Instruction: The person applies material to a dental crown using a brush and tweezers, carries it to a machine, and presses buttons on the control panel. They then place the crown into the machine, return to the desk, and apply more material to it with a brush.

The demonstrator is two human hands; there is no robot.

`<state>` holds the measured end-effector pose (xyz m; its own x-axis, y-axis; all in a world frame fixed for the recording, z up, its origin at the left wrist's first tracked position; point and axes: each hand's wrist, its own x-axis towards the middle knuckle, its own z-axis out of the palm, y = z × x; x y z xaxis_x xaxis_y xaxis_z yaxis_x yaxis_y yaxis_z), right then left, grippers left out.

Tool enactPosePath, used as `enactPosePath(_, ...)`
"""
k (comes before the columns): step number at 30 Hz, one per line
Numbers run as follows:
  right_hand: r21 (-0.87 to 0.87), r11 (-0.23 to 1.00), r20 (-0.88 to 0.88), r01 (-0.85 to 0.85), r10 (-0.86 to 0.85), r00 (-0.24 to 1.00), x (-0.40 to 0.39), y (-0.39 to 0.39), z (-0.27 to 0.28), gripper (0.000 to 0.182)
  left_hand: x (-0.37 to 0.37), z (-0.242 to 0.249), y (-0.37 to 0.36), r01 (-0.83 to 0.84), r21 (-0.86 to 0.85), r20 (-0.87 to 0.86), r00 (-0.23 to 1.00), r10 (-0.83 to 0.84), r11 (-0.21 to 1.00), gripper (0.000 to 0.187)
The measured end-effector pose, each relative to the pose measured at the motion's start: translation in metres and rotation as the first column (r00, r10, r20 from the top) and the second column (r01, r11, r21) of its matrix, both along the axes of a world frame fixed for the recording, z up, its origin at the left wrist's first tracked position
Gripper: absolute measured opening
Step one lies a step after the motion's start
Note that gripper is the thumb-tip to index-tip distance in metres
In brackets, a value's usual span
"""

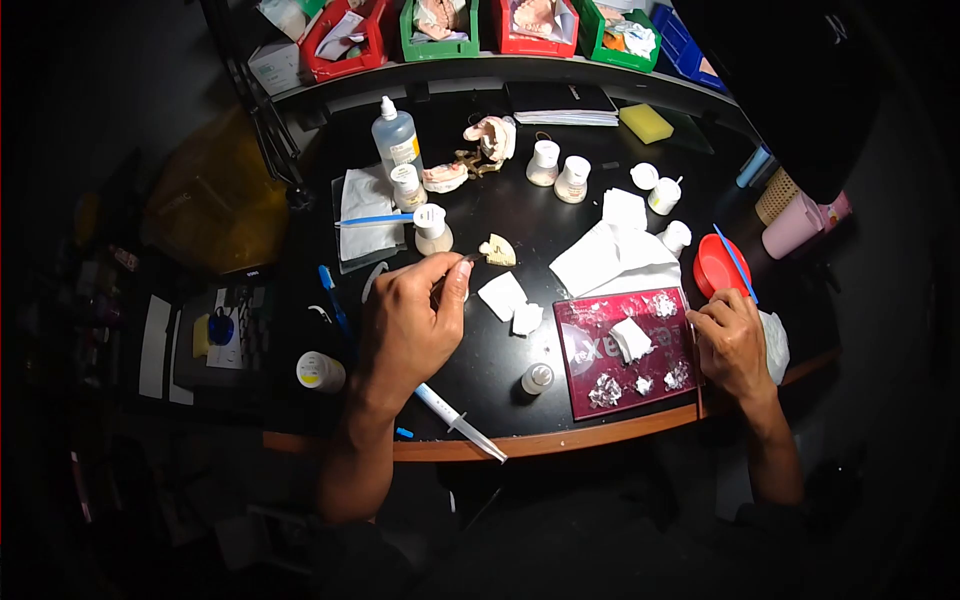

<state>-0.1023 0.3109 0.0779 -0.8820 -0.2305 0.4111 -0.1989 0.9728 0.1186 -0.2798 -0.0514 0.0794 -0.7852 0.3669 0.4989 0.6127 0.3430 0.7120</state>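
Note:
My left hand (420, 320) is closed in a pinch on a small dark metal holder (474, 257). At its tip is a small whitish piece, overlapping a cream-coloured, fan-shaped piece (499, 252) in this view. My right hand (732, 340) has its fingers closed around a thin brown-handled tool (700, 402), upright along the right edge of a dark red slab (590, 388). White powdery heaps and a folded white tissue (631, 341) lie on that slab. Just behind my right hand is a red bowl (712, 268) with a blue stick (735, 262) across it.
White-capped jars (432, 232), a clear squeeze bottle (397, 135) and plaster dental models (492, 138) stand farther back. A syringe (460, 424) overhangs the front edge near a small vial (537, 378). Red and green bins (440, 48) line the back shelf.

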Motion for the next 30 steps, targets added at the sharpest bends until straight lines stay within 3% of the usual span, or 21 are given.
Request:
enactPosePath(5, -0.319, 0.921, -0.195, -0.222, 0.165, 0.967, -0.024, -0.046, 0.035, 0.026, 0.008, 0.006, 0.004, 0.047, 0.041, -0.008, 0.999, -0.047, 0.998, 0.019)
enactPosePath(10, -0.6, 0.696, -0.255, -0.395, 0.301, 0.919, -0.047, -0.09, 0.056, 0.018, 0.015, 0.01, 0.002, 0.229, 0.119, 0.273, 0.928, -0.254, 0.966, 0.029)
enactPosePath(12, -0.721, 0.551, -0.285, -0.42, 0.316, 0.905, -0.059, -0.104, 0.05, 0.016, 0.018, 0.012, 0.004, 0.287, 0.155, 0.273, 0.907, -0.32, 0.945, 0.03)
enactPosePath(17, -0.678, 0.555, -0.329, -0.482, 0.357, 0.874, -0.072, -0.124, 0.051, 0.024, 0.016, 0.005, 0.007, 0.416, 0.147, 0.193, 0.878, -0.438, 0.898, 0.031)
enactPosePath(18, -0.669, 0.556, -0.341, -0.493, 0.359, 0.869, -0.074, -0.127, 0.052, 0.025, 0.016, 0.005, 0.007, 0.396, 0.155, 0.208, 0.883, -0.421, 0.905, 0.019)
enactPosePath(27, -0.589, 0.597, -0.37, -0.544, 0.399, 0.839, -0.077, -0.126, 0.05, 0.032, 0.015, 0.003, 0.011, 0.482, 0.071, 0.056, 0.872, -0.486, 0.873, 0.012)
enactPosePath(30, -0.572, 0.624, -0.338, -0.532, 0.412, 0.846, -0.072, -0.119, 0.052, 0.035, 0.013, 0.007, 0.015, 0.486, -0.035, -0.185, 0.856, -0.484, 0.873, 0.015)
